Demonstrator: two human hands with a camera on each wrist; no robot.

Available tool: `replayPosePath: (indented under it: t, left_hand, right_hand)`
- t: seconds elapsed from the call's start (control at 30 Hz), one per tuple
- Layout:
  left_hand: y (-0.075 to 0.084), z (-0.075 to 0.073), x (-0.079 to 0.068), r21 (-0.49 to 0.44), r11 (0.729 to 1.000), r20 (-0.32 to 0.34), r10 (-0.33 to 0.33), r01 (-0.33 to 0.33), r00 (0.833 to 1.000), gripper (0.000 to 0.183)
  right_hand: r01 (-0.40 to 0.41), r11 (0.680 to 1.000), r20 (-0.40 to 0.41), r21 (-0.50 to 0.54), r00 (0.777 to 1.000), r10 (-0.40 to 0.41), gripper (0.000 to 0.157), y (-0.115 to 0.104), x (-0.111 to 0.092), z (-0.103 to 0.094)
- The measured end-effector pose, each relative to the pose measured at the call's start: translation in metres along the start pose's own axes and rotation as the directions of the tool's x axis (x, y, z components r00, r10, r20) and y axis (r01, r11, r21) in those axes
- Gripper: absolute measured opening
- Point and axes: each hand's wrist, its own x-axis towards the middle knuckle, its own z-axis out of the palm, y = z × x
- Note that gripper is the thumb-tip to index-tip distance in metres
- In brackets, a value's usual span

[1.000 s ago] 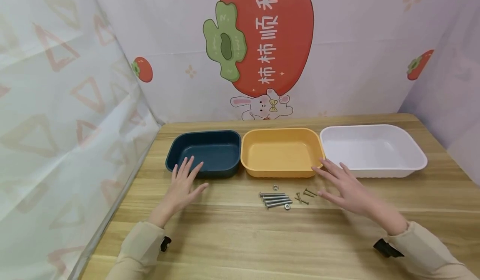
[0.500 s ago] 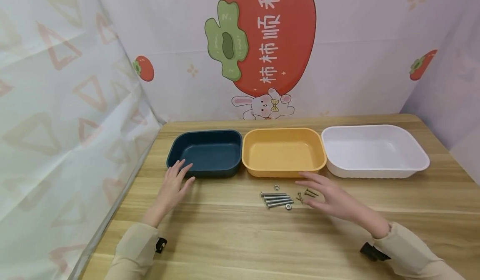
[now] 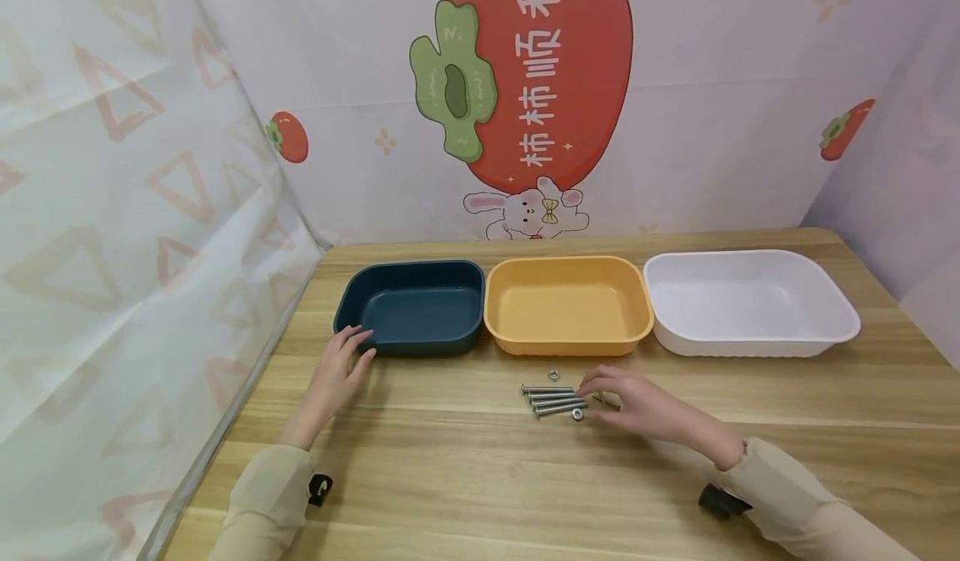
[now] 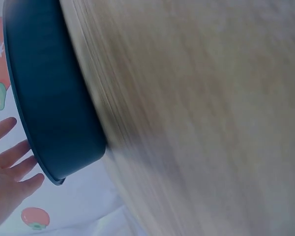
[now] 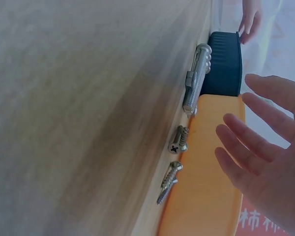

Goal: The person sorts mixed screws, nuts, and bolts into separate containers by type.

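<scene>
My left hand is at the near left corner of the dark blue bin. Its fingers are spread by the rim in the left wrist view; whether they touch it I cannot tell. Over the small hardware hovers my right hand, fingers apart and gently bent, nothing held. Several long bolts lie side by side left of its fingertips. One nut sits behind them and another nut by their right ends. Short screws lie on the wood in the right wrist view, mostly covered by the hand from above.
A yellow bin stands right of the blue one, and a white bin beyond it, all in a row along the back of the wooden table. Printed cloth hangs behind and at the sides.
My right hand has moved left and nearer the table, from beside the yellow and white bins to over the screws. My left hand has drawn back slightly from over the blue bin toward its corner.
</scene>
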Motion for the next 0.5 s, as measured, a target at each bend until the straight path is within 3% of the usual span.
replayPosePath:
  t: [0.23,0.5]
  left_hand:
    - [-0.007,0.001,0.001,-0.019,1.0,0.001,-0.013,0.013,1.0,0.03]
    - [-0.01,0.002,0.001,-0.018,0.999,-0.008,-0.027,0.027,1.0,0.024]
  right_hand:
    - [-0.002,0.995,0.03,0.1,1.0,-0.001,0.019,0.006,0.006,0.008]
    - [-0.013,0.995,0.086,0.102,0.996,0.004,0.018,0.009,0.011,0.013]
